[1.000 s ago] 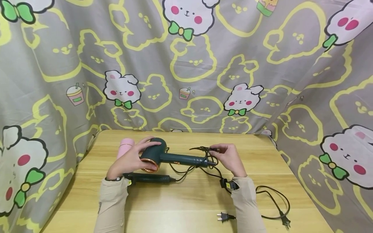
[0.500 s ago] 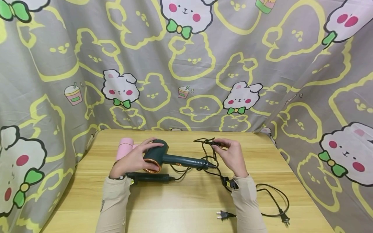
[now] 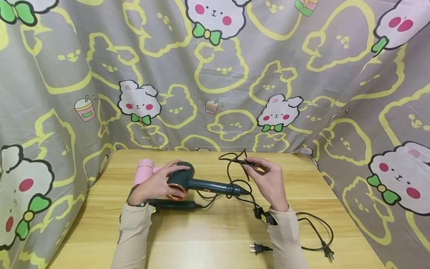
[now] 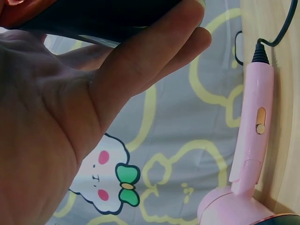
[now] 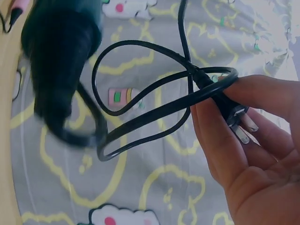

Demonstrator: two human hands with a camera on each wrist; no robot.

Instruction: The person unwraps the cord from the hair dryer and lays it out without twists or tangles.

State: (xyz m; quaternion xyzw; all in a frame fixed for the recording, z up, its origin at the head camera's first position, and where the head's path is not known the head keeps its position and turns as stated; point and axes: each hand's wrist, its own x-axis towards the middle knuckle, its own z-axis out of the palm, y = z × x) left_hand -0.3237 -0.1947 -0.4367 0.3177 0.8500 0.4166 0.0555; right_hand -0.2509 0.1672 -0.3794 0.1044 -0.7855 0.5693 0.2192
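Observation:
My left hand (image 3: pixel 156 184) grips the barrel of a dark green hair dryer (image 3: pixel 213 185) with copper trim, thumb at its front rim. The dryer's handle points right, over the table. Between thumb and fingers, my right hand (image 3: pixel 268 181) pinches a black two-pin plug (image 5: pixel 232 110), its prongs towards the palm. Loose loops of the black power cord (image 5: pixel 140 117) hang between plug and handle, and one loop crosses the handle end. Behind my left hand lies a pink hair dryer (image 4: pixel 255 103), partly hidden in the head view. A black-handled appliance (image 3: pixel 174 204) lies in front, its left end hidden by my wrist.
On the wooden table (image 3: pixel 201 243), a black plug (image 3: pixel 258 248) lies by my right sleeve. Further right lies a curved cord (image 3: pixel 315 220) ending in another plug (image 3: pixel 328 253). A patterned curtain (image 3: pixel 188 123) surrounds the back and sides.
My right hand has drawn the plug up and to the right, away from the handle. The cord loops have spread wider and looser. My left hand still grips the dryer, shifted slightly right.

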